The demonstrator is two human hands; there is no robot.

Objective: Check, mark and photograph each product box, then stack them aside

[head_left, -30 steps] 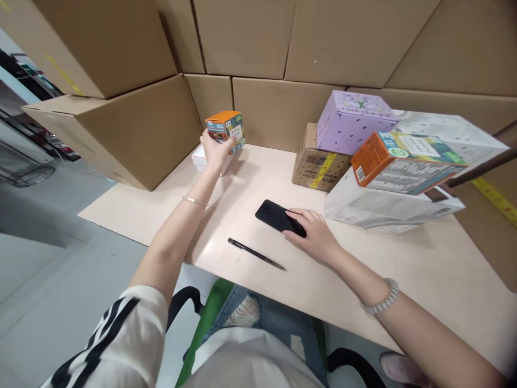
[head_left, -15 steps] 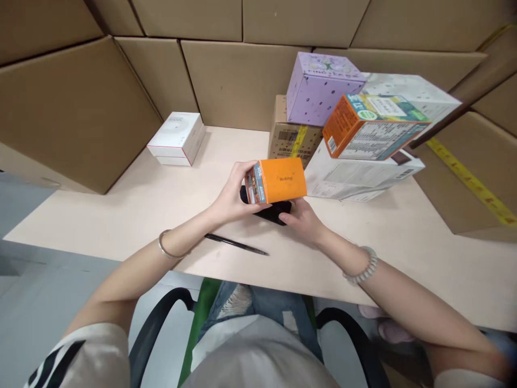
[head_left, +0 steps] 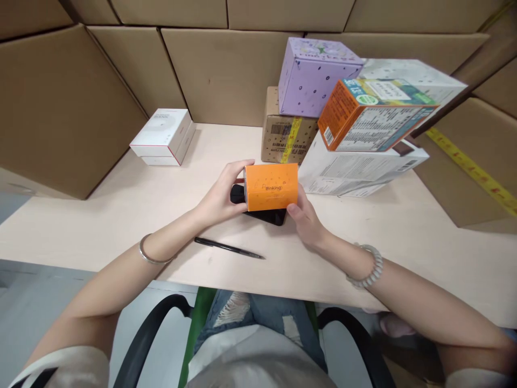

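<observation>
A small orange box (head_left: 271, 186) with faint lettering is held between both my hands above the pale table (head_left: 121, 215). My left hand (head_left: 221, 195) grips its left end, fingers wrapped over the top. My right hand (head_left: 306, 217) holds its right side and bottom, fingers curled against it. Under the box a black phone (head_left: 262, 214) lies flat on the table, mostly covered. A black pen (head_left: 228, 248) lies just nearer to me than my hands.
Two stacked white boxes (head_left: 161, 137) sit at the back left. At the back right, a purple box (head_left: 315, 75) tops a brown carton (head_left: 283, 134), beside an orange-and-teal box (head_left: 371, 116) on a large white box (head_left: 355, 172). Cardboard cartons (head_left: 60, 108) wall in the table.
My left hand took the orange box off the white boxes at the back left and carried it to the centre. My right hand left the phone and took hold of the box.
</observation>
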